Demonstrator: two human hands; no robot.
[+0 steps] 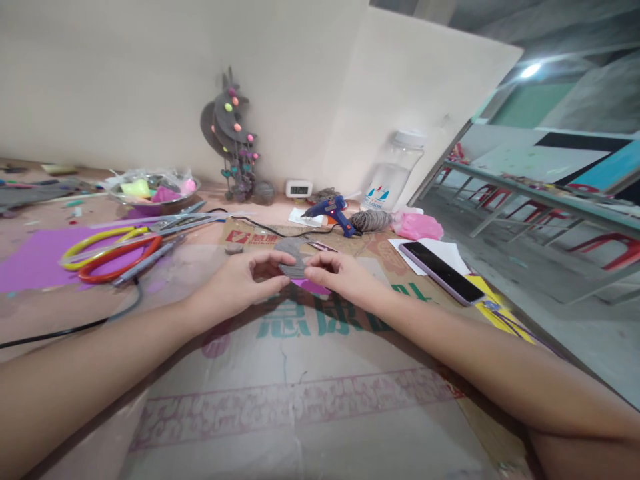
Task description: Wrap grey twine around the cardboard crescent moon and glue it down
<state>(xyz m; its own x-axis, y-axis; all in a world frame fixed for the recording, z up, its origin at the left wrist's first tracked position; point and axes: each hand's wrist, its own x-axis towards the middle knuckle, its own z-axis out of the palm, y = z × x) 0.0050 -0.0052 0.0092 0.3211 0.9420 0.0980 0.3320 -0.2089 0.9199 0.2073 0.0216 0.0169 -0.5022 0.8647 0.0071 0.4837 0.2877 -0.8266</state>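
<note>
A grey felt piece (293,255) with a rounded outline is held between both hands over the cardboard. My left hand (257,275) pinches its left edge between thumb and fingers. On the right edge, my right hand (337,272) grips it with thumb and curled fingers. Just below the felt, a purple piece (311,285) shows between the hands; whether it is attached to the felt I cannot tell. Behind the hands lies a blue glue gun (336,212), its nozzle pointing left. A small slim item (323,247) rests near my right fingers.
Scissors with yellow and red handles (120,252) lie on purple felt (30,260) at left, near a metal bowl (150,199) of craft bits. A grey moon ornament (231,133) stands against the wall. A water bottle (393,175), grey yarn (371,221) and a phone (443,272) are at right.
</note>
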